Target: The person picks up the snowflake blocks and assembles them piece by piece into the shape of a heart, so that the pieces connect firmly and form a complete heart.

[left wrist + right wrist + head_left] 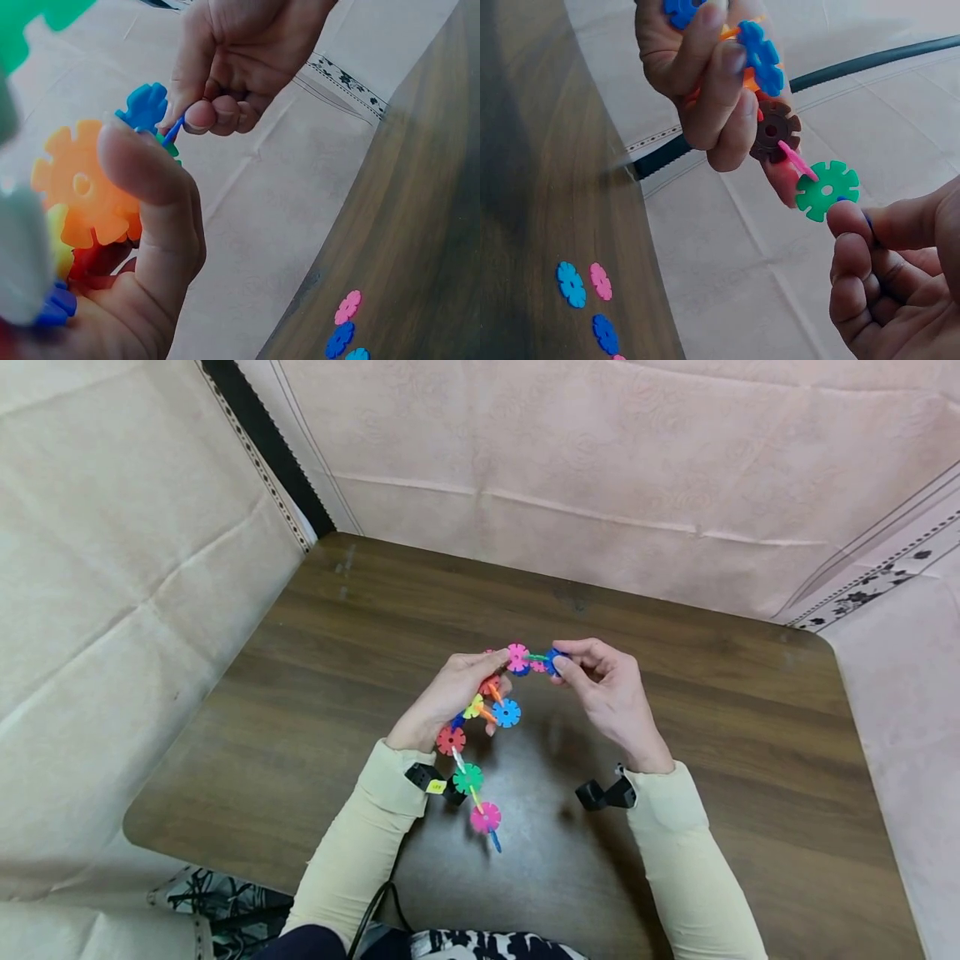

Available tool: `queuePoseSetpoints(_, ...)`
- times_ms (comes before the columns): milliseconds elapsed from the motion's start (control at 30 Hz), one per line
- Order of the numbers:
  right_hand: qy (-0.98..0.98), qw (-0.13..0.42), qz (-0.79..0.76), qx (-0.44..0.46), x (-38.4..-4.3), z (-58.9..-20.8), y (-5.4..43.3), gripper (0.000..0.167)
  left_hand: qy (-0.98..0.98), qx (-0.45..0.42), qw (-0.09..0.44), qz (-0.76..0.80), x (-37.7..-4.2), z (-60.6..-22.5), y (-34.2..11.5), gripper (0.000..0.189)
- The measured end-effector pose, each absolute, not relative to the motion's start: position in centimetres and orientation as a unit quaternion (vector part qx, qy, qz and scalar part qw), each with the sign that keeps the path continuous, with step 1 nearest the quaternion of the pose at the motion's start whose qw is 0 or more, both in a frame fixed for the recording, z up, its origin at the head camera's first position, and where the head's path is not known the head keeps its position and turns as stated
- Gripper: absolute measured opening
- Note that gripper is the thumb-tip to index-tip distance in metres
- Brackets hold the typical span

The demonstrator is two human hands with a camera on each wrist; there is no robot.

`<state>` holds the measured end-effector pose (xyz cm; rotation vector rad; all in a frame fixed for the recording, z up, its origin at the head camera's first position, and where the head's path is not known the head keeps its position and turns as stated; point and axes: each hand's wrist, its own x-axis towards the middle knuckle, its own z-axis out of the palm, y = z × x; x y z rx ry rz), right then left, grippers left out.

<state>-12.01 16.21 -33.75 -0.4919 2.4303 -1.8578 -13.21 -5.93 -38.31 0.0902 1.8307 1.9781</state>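
A chain of flower-shaped, notched plastic discs (468, 779) in many colours runs through my left hand (448, 693) and hangs down past its wrist. The left fingers and thumb grip the chain near its upper end; an orange disc (82, 184) shows by the thumb. At that end, a green disc (827, 190) follows a pink one set edge-on and a brown one (772, 131). My right hand (611, 693) pinches a dark blue disc (553, 662) between thumb and fingers, against the green disc. Fingers hide much of the blue disc.
Both hands are above a brown wooden table (750, 760). Loose discs lie on it in the wrist views: a pink one (601, 281), a dark blue one (606, 334) and a light blue one (571, 285). Pale cloth (600, 468) hangs around the table.
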Motion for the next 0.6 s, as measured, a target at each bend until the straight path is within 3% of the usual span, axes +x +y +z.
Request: queuePoseSetpoints(600, 0.806, 0.011, -0.571, -0.156, -11.93, -34.35, 16.30, 0.024, 0.682, 0.036, 0.199, 0.703, -12.66, -38.18, -5.12, 0.054)
